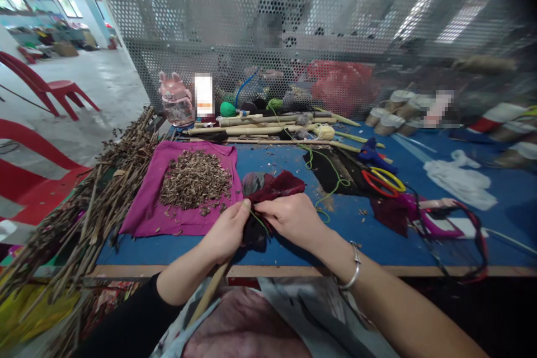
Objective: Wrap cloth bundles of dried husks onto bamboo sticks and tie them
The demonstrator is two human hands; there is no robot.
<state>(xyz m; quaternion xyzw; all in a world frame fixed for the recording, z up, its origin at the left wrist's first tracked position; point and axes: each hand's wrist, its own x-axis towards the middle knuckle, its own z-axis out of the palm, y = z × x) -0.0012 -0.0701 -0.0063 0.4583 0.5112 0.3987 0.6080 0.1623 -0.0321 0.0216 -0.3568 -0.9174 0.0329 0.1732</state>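
Near the table's front edge, my left hand (229, 230) is closed on a dark cloth bundle (254, 232), its thumb pressing where a thin green string wraps it. My right hand (296, 221) is closed at the bundle's other side, fingertips pinching at the string, though what exactly they grip is too small to tell. Dark red cloth (279, 185) and a grey rounded part (253, 183) stick out beyond my hands. A wooden stick (212, 291) slants from under my left hand toward my lap. Green string (342, 182) trails over the table.
Dry chips (195, 179) lie on a magenta cloth (142, 210) at left, beside dried stalks (90, 207). Bamboo sticks (268, 130) lie along the back, before a perforated metal screen (251, 39). Scissors (380, 182), black cloth (331, 170) and a white plastic bag (459, 179) are at right.
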